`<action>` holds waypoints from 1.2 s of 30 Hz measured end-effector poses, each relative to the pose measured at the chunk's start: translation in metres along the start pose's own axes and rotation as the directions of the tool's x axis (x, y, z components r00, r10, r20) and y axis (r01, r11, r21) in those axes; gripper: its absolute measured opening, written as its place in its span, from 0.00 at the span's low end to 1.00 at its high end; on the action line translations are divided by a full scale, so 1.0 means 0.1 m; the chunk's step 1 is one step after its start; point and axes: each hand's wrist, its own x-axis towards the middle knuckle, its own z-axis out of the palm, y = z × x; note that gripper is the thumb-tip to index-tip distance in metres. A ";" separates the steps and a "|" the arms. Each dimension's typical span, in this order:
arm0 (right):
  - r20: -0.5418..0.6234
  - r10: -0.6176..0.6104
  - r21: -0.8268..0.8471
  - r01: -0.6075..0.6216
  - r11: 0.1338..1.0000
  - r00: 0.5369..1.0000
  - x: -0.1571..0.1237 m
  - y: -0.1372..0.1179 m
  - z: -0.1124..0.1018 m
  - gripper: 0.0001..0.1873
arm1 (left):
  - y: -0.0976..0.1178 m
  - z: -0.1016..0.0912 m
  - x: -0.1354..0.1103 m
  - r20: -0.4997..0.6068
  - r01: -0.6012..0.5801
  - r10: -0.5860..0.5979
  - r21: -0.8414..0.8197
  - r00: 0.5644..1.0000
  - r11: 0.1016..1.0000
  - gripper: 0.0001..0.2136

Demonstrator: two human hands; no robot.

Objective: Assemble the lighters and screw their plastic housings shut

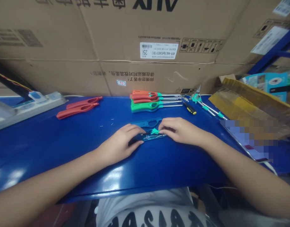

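Between my hands lies an opened blue half-shell of a long-nosed lighter (155, 138), with small parts and a thin wire inside. My left hand (120, 142) is closed on its left end, thumb and fingers gripping the edges. My right hand (182, 130) pinches a green lighter trigger (154, 131) over the shell's right part; the fingertips partly hide it. Just behind, a second blue shell half (146, 123) rests on the table, its right end partly behind my right hand.
Behind lie orange, red and green lighters (145, 105) with metal tubes. A black-yellow screwdriver (190, 108) and loose tubes (209, 110) are to their right. Red shells (78, 107) and a power strip (29, 108) lie left. A large cardboard box (116, 37) stands behind.
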 end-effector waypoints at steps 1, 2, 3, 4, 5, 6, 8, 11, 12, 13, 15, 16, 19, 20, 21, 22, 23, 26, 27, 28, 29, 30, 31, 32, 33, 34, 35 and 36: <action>0.009 -0.010 0.002 0.010 1.000 1.000 0.00 0.00 0.01 0.07 | 0.00 0.00 0.00 -0.001 0.005 -0.005 -0.001 1.000 1.000 0.11; 0.015 -0.018 0.002 0.018 1.000 1.000 0.00 0.00 0.02 0.08 | 0.00 0.01 0.00 0.000 0.010 -0.010 -0.001 1.000 1.000 0.11; 0.020 -0.023 -0.001 0.023 1.000 1.000 0.00 0.00 0.02 0.08 | 0.00 0.01 -0.01 0.000 0.014 -0.014 0.000 1.000 1.000 0.11; 0.023 -0.026 -0.006 0.026 1.000 0.999 0.00 0.00 0.02 0.07 | 0.00 0.01 -0.01 -0.001 0.017 -0.017 0.002 1.000 1.000 0.11; 0.027 -0.026 -0.013 0.026 1.000 0.999 0.00 -0.01 0.03 0.07 | 0.00 0.01 -0.01 -0.002 0.019 -0.019 0.004 1.000 1.000 0.11; 0.029 -0.025 -0.022 0.025 0.999 0.999 0.00 -0.02 0.03 0.07 | 0.01 0.02 -0.01 -0.005 0.019 -0.019 0.005 1.000 1.000 0.10; 0.028 -0.023 -0.042 0.024 0.999 0.999 0.00 -0.05 0.04 0.08 | 0.01 0.02 -0.01 -0.012 0.019 -0.019 0.003 1.000 1.000 0.10; 0.023 -0.033 -0.065 0.035 0.997 0.999 0.01 -0.09 0.07 0.08 | 0.02 0.03 -0.02 -0.019 0.015 -0.015 -0.004 1.000 1.000 0.10; 0.023 -0.039 -0.069 0.040 0.997 0.999 0.02 -0.10 0.08 0.08 | 0.02 0.03 -0.02 -0.018 0.015 -0.015 -0.008 1.000 1.000 0.10; 0.024 -0.046 -0.074 0.048 0.996 0.999 0.02 -0.11 0.09 0.07 | 0.02 0.03 -0.02 -0.016 0.017 -0.017 -0.011 1.000 1.000 0.10; 0.024 -0.070 -0.108 0.073 0.991 0.997 0.03 -0.12 0.11 0.07 | 0.02 0.03 -0.02 -0.008 0.030 -0.030 -0.019 1.000 0.999 0.11; 0.021 -0.092 -0.143 0.094 0.985 0.996 0.03 -0.12 0.12 0.08 | 0.03 0.02 -0.02 -0.007 0.040 -0.040 -0.021 0.999 0.999 0.11; 0.019 -0.192 -0.306 0.189 0.933 0.981 0.02 -0.14 0.14 0.11 | 0.04 0.02 -0.02 -0.006 0.073 -0.074 -0.031 0.997 0.997 0.12; 0.027 -0.225 -0.361 0.219 0.906 0.974 0.02 -0.16 0.15 0.12 | 0.04 0.01 -0.02 -0.007 0.085 -0.085 -0.039 0.996 0.996 0.12; 0.039 -0.250 -0.409 0.243 0.880 0.968 0.01 -0.17 0.15 0.13 | 0.04 0.01 -0.02 -0.007 0.097 -0.097 -0.048 0.995 0.994 0.12; 0.054 -0.264 -0.448 0.260 0.856 0.963 0.01 -0.18 0.16 0.13 | 0.05 0.01 -0.02 -0.006 0.108 -0.108 -0.058 0.994 0.992 0.12; 0.066 -0.271 -0.478 0.269 0.836 0.960 0.01 -0.20 0.16 0.13 | 0.05 0.01 -0.02 -0.005 0.118 -0.119 -0.067 0.993 0.991 0.12; 0.075 -0.283 -0.522 0.279 0.806 0.956 0.01 -0.21 0.17 0.11 | 0.05 0.02 -0.01 0.002 0.144 -0.144 -0.081 0.990 0.986 0.12; 0.070 -0.283 -0.524 0.277 0.806 0.957 0.01 -0.21 0.17 0.11 | 0.05 0.02 -0.01 0.005 0.151 -0.151 -0.082 0.989 0.985 0.12; 0.064 -0.281 -0.522 0.272 0.808 0.958 0.01 -0.21 0.18 0.11 | 0.05 0.02 0.00 0.009 0.156 -0.156 -0.084 0.988 0.984 0.12; 0.056 -0.276 -0.518 0.265 0.814 0.959 0.01 -0.20 0.18 0.12 | 0.05 0.02 0.00 0.010 0.161 -0.160 -0.085 0.987 0.983 0.12; 0.049 -0.269 -0.512 0.256 0.820 0.962 0.01 -0.19 0.19 0.12 | 0.06 0.02 0.00 0.010 0.163 -0.163 -0.087 0.987 0.983 0.11; 0.043 -0.263 -0.505 0.249 0.827 0.964 0.01 -0.18 0.20 0.13 | 0.06 0.02 0.00 0.010 0.165 -0.165 -0.088 0.986 0.982 0.12; 0.038 -0.263 -0.495 0.247 0.833 0.964 0.01 -0.18 0.20 0.13 | 0.06 0.02 0.00 0.010 0.167 -0.166 -0.090 0.986 0.982 0.12; 0.034 -0.265 -0.486 0.247 0.838 0.964 0.01 -0.17 0.20 0.13 | 0.06 0.02 -0.01 0.010 0.167 -0.167 -0.091 0.986 0.982 0.12; 0.034 -0.268 -0.479 0.251 0.841 0.963 0.00 -0.17 0.20 0.13 | 0.06 0.02 -0.01 0.012 0.169 -0.168 -0.090 0.986 0.982 0.12; 0.038 -0.271 -0.475 0.256 0.842 0.962 0.00 -0.17 0.20 0.13 | 0.06 0.02 -0.01 0.014 0.170 -0.169 -0.090 0.986 0.981 0.12; 0.047 -0.274 -0.476 0.263 0.839 0.961 0.00 -0.17 0.20 0.13 | 0.07 0.02 -0.02 0.016 0.169 -0.169 -0.089 0.986 0.982 0.12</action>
